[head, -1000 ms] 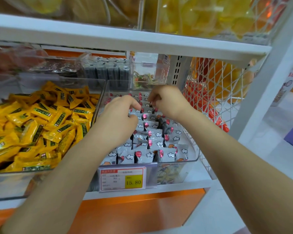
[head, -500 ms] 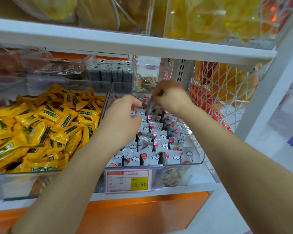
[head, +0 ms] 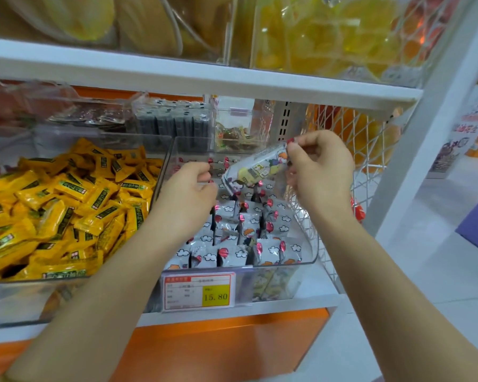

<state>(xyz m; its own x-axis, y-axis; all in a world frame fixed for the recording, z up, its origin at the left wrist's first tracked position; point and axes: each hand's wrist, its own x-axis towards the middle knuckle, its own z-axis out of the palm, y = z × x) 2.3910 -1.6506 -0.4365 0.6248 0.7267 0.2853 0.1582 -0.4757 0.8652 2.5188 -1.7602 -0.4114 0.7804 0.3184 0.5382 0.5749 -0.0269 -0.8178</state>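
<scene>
Packet (head: 255, 168): centre frame, tilted, above the clear bin (head: 312, 252) of like packets | Your right hand (head: 319, 172): pinches its upper end | Your left hand (head: 188, 197): fingers curled just left of the packet, hold cannot be told | Yellow packets (head: 66, 202): left of frame | Price tag (head: 199, 292): bin front

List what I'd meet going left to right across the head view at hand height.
yellow packets → left hand → held packet → right hand, pinching that packet's end → white netting → white shelf post
</scene>
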